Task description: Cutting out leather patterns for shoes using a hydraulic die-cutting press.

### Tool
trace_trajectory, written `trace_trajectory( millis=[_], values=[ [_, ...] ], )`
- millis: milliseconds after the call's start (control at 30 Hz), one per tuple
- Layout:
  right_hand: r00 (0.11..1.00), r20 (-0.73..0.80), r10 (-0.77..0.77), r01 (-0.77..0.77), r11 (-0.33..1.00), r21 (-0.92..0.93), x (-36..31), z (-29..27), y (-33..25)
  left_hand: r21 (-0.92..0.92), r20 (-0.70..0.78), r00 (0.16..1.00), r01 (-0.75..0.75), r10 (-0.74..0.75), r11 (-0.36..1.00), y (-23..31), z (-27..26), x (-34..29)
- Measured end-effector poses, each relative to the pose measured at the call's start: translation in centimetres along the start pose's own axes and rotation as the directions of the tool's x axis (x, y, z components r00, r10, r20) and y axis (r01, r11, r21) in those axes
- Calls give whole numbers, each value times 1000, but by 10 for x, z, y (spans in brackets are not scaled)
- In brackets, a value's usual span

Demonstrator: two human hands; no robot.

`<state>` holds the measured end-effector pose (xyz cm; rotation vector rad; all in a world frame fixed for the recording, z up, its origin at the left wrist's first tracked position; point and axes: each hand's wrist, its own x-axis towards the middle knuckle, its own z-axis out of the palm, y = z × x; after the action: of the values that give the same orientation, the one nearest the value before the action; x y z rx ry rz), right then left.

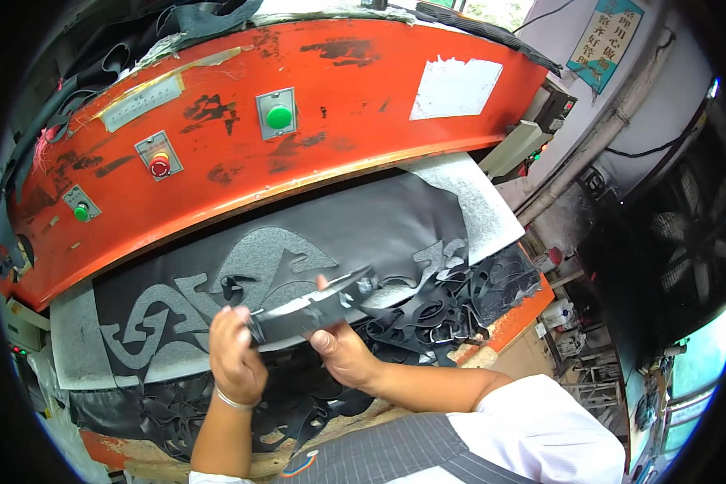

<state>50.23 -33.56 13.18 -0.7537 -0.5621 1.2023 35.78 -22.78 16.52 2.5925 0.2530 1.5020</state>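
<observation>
My left hand (235, 352) and my right hand (340, 348) together grip a stack of cut black leather pieces (315, 306), holding it level just above the bench. Under it a black leather sheet (363, 222) with curved shapes cut out of it lies on a grey cutting board (77, 339). The orange head of a cutting press (339, 105) hangs over the far part of the sheet. A thin bracelet circles my left wrist.
Green buttons (278, 117) and a red button (160, 165) sit on the press head. Black leather offcuts (460, 298) pile up at the bench's right and front edges. A dark fan (686, 234) stands at the right, with a wall poster (605, 40) above.
</observation>
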Motion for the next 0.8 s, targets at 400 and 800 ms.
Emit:
trace_trajectory(
  millis=[400,800],
  values=[
    [896,371,-245,445,479,-757,45,-84,-196,-248,211,844,535,-494,808,84,166,22],
    [769,423,479,599,-309,-739,114,-181,-168,194,127,663,713,-738,674,36,230,-23]
  ],
)
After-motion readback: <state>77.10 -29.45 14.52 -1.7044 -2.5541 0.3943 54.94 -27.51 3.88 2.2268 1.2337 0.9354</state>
